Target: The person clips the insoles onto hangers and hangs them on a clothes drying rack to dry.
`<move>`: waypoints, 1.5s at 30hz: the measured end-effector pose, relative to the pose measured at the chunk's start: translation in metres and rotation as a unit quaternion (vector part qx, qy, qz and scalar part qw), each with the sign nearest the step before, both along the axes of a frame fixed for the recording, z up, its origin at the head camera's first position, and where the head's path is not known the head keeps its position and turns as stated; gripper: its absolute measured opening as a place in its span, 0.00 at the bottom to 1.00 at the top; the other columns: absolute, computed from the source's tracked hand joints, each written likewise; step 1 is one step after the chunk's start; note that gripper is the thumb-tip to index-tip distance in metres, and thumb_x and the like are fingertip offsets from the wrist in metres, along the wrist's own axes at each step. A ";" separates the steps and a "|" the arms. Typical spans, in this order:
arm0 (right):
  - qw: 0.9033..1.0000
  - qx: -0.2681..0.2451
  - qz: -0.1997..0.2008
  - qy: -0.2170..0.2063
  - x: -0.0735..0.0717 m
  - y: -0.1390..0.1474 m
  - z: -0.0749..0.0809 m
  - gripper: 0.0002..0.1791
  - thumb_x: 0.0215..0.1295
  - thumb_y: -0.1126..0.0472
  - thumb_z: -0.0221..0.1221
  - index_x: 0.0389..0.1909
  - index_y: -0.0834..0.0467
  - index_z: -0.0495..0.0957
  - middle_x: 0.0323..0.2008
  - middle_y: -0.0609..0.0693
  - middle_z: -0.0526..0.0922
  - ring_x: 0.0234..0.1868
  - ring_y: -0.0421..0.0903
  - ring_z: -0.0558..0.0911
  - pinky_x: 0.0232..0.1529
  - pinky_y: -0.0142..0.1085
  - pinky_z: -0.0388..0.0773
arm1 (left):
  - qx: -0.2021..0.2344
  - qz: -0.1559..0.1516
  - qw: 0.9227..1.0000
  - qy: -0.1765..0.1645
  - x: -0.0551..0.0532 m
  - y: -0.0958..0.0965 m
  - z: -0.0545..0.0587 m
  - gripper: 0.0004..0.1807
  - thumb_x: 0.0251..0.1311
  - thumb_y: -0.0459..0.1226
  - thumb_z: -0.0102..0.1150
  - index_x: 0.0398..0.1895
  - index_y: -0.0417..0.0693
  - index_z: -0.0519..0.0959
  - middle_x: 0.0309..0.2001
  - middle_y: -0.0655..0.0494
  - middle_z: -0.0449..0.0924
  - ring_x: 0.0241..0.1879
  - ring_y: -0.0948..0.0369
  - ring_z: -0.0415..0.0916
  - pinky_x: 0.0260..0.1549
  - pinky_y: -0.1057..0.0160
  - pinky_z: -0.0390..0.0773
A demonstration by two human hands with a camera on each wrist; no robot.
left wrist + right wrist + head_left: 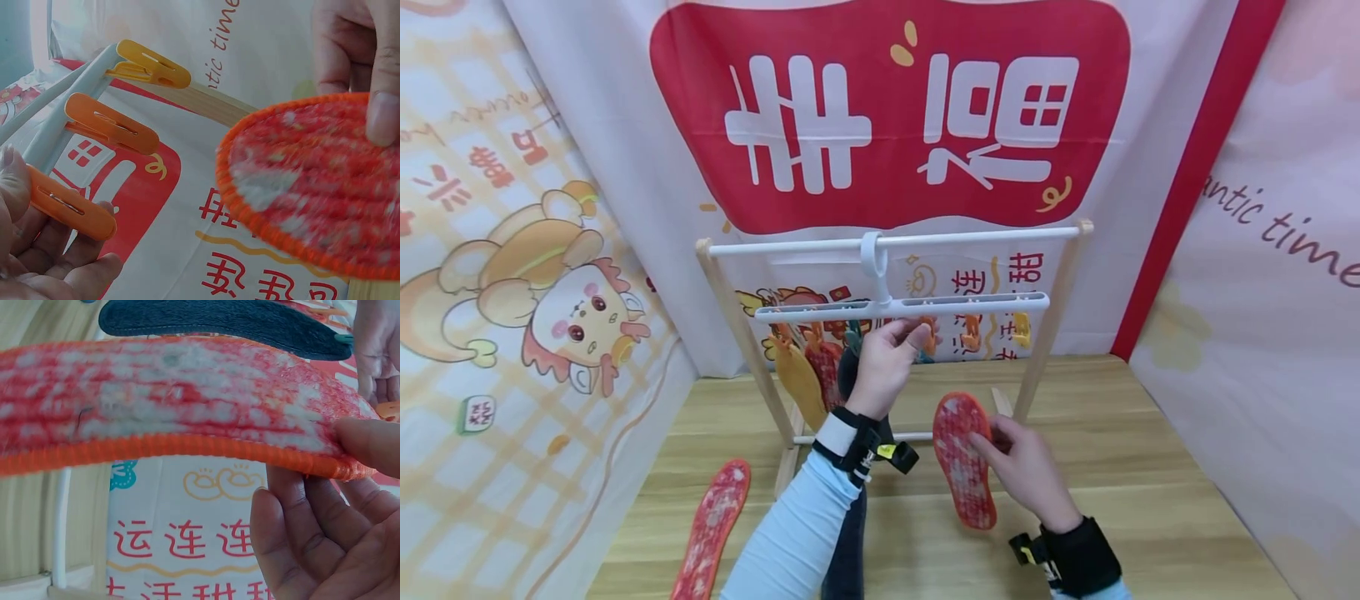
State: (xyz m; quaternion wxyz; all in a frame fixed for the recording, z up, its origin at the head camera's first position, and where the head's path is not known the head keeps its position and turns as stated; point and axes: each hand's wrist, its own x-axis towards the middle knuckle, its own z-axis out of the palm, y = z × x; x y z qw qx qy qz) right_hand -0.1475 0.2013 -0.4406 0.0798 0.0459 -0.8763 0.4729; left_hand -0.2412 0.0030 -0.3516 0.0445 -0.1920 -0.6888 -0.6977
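Note:
My left hand [883,367] is up at the white clip hanger [970,303]. Its thumb and fingers pinch an orange clothespin [72,209] hanging from the bar. My right hand [1030,471] grips a red-and-white mottled insole [962,458] with orange edging by its side, thumb on the near face and fingers behind. The insole stands upright, below and right of the left hand, apart from the clothespin. Another orange clothespin [112,124] and a yellow clothespin [153,64] hang further right with nothing in them.
A wooden rack [1037,333] with a white top rail bears the hanger. On the hanger's left hang a yellow insole [800,383], a red insole [825,371] and a dark blue insole [219,325]. Another red insole [715,529] lies on the wooden table [1150,500], left of a dark strip [844,554].

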 end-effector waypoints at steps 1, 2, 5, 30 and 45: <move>1.000 0.000 0.003 0.004 -0.002 -0.001 0.000 0.09 0.68 0.56 0.63 0.45 0.55 0.82 0.32 0.45 0.84 0.31 0.40 0.81 0.33 0.34 0.80 | 0.001 0.005 1.000 0.000 0.000 0.001 0.000 0.22 0.64 0.51 0.60 0.53 0.47 0.82 0.47 0.55 0.84 0.49 0.59 0.79 0.50 0.55 0.76; 1.000 -0.002 0.007 0.008 -0.004 -0.003 0.000 0.09 0.68 0.56 0.63 0.45 0.55 0.83 0.32 0.45 0.84 0.31 0.40 0.81 0.33 0.34 0.80 | 0.008 0.007 1.000 0.001 0.000 0.002 -0.001 0.21 0.65 0.50 0.60 0.52 0.46 0.83 0.46 0.53 0.85 0.49 0.56 0.80 0.50 0.53 0.77; 1.000 -0.005 0.016 0.014 -0.010 -0.008 0.003 0.10 0.68 0.56 0.63 0.46 0.55 0.83 0.33 0.46 0.84 0.32 0.40 0.82 0.34 0.35 0.81 | 0.013 0.022 1.000 0.005 0.001 0.004 -0.002 0.19 0.64 0.49 0.60 0.50 0.46 0.83 0.45 0.53 0.86 0.47 0.55 0.82 0.51 0.51 0.77; 0.995 -0.003 0.030 0.091 -0.039 -0.026 0.033 0.10 0.69 0.57 0.62 0.46 0.57 0.81 0.35 0.48 0.85 0.32 0.40 0.83 0.33 0.34 0.82 | 0.026 0.056 0.998 -0.020 0.003 0.010 0.003 0.18 0.66 0.43 0.58 0.49 0.38 0.84 0.41 0.45 0.87 0.41 0.57 0.84 0.37 0.60 0.78; 0.995 -0.005 0.025 0.093 -0.043 -0.032 0.038 0.10 0.69 0.57 0.63 0.45 0.58 0.82 0.34 0.49 0.86 0.32 0.42 0.83 0.33 0.37 0.82 | 0.020 0.064 0.998 0.000 0.004 0.010 0.002 0.21 0.63 0.49 0.61 0.46 0.42 0.86 0.37 0.52 0.87 0.39 0.58 0.84 0.34 0.62 0.78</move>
